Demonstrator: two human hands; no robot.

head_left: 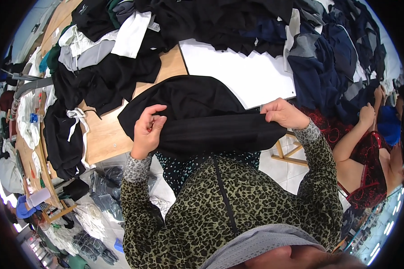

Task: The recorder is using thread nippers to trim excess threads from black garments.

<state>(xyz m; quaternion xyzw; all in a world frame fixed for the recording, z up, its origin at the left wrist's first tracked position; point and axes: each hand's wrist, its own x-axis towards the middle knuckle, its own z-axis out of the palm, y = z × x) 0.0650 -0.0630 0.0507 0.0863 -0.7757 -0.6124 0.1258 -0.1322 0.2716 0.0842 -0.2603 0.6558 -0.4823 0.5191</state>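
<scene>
Holding black garment (220,132), wooden table (104,139), tiled floor (272,169)

Nothing in front of you could be read, not one word or number! Up at far left, a small pale mark (82,8) showed on a black garment (94,21), too tiny to decipher.

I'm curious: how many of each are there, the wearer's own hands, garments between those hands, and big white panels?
Hands: 2 (left hand, right hand)
Garments between them: 1 (black garment)
Panels: 1 (white panel)
Total: 4
</scene>
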